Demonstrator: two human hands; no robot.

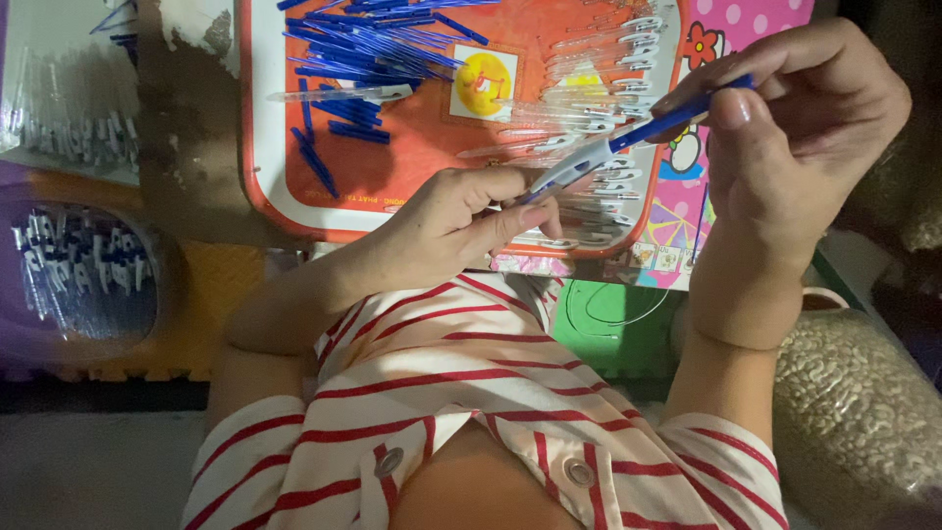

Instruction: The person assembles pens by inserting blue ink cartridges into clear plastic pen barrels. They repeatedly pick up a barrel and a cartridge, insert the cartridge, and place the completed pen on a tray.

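A pen (608,147) with a clear barrel and a blue end stretches slantwise between both my hands. My left hand (446,224) pinches its clear lower tip, and my right hand (800,128) grips the blue upper end between thumb and fingers. Both hands hover over the near edge of an orange tray with a white rim (263,186). On the tray lie a heap of blue pen parts (363,49) at the far left and several clear pen barrels (599,118) on the right, around a yellow picture (483,83).
A clear bag of blue-and-white pen parts (88,275) lies at the left, with another (69,123) behind it. A pink patterned mat (677,216) lies under the tray's right side. A beige textured sack (854,412) sits at the lower right. My red-striped shirt (471,393) fills the foreground.
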